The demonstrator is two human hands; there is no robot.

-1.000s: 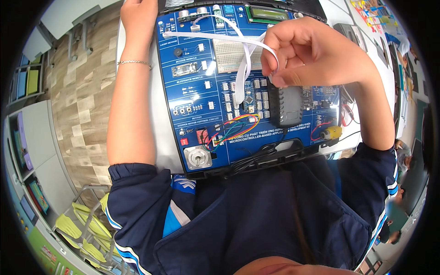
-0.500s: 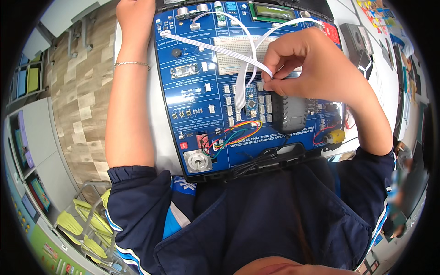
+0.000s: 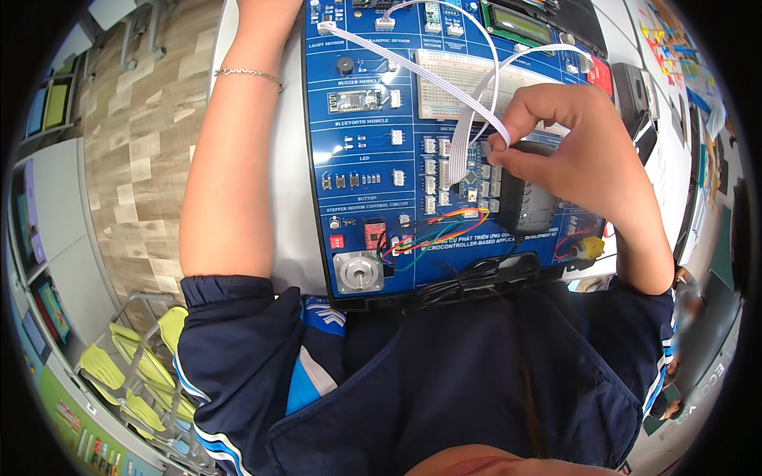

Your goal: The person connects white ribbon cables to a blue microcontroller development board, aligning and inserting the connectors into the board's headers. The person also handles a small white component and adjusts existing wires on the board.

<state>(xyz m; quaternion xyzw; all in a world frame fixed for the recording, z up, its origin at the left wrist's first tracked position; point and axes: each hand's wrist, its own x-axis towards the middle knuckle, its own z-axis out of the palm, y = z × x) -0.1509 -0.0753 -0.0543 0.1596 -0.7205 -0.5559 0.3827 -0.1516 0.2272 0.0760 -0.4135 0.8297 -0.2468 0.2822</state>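
My fingers (image 3: 530, 166) on the right hand (image 3: 583, 139) are pinching a white ribbon cable (image 3: 413, 68) near its end, close to the white sockets (image 3: 495, 189) beside the little blue controller board (image 3: 471, 173). Can't tell if the plug's seated, my fingertips hide it. The cable's far end sits at the blue panel's (image 3: 333, 143) upper left, and 2 more white cables cross the breadboard (image 3: 440, 103). That panel fills an open black case (image 3: 357, 302): green-framed display (image 3: 520, 25) up top, silver motor (image 3: 359, 271) near left, black ridged block (image 3: 528, 202) just under my hand. Left forearm (image 3: 226, 174) runs past the top edge, fingers cut off, so no clue if they're spread.
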